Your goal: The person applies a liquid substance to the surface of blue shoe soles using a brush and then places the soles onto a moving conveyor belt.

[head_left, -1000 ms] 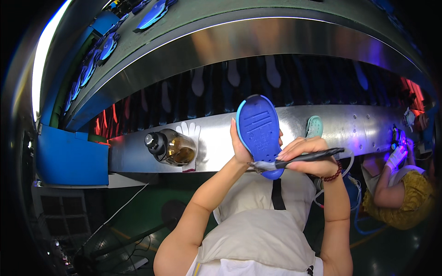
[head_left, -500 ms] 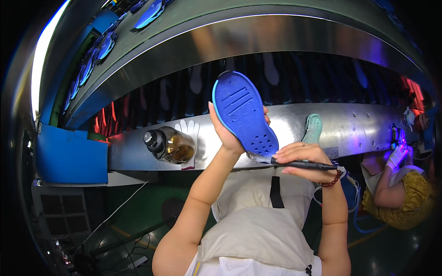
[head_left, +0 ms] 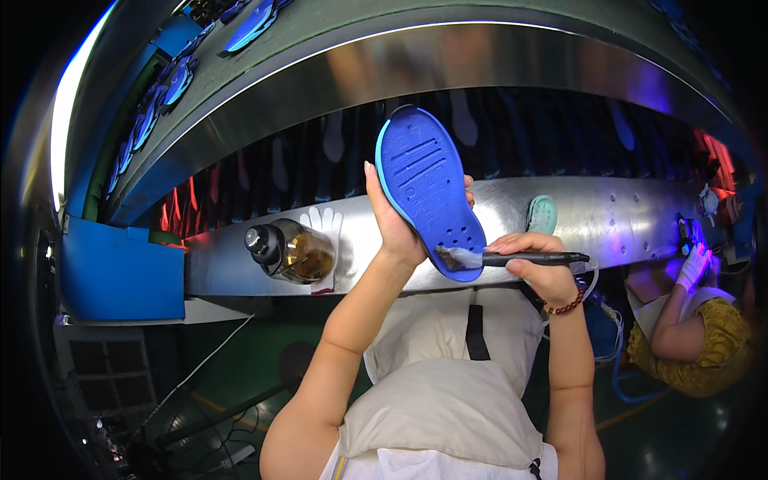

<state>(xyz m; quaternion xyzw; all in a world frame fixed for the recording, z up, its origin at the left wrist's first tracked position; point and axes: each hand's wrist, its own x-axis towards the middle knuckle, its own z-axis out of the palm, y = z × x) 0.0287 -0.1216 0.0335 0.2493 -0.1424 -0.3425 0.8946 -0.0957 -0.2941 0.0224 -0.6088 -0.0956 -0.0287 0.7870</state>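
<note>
A blue shoe sole (head_left: 426, 188), tilted up with its grooved and holed face toward me, is held in my left hand (head_left: 397, 230). The palm lies behind its left edge, and fingertips show past its right edge. My right hand (head_left: 541, 266) grips a brush (head_left: 552, 258) by its black handle. The brush's bristles lie on the lower, narrower end of the sole and cover some of the small holes. Behind my right hand, a mint-green perforated shoe piece (head_left: 542, 214) rests on the metal ledge (head_left: 504, 200).
To the left on the ledge stand a dark-lidded bottle (head_left: 308, 254) of brown liquid and a white glove (head_left: 326, 221). Above runs a green conveyor belt (head_left: 336, 24) carrying blue soles (head_left: 252, 28). A co-worker (head_left: 684, 332) with a gloved hand sits at right.
The brush has moved from the sole's lower edge up onto its holed face. My right hand has turned, with fingers now along the handle. The sole has shifted slightly and stands a little steeper.
</note>
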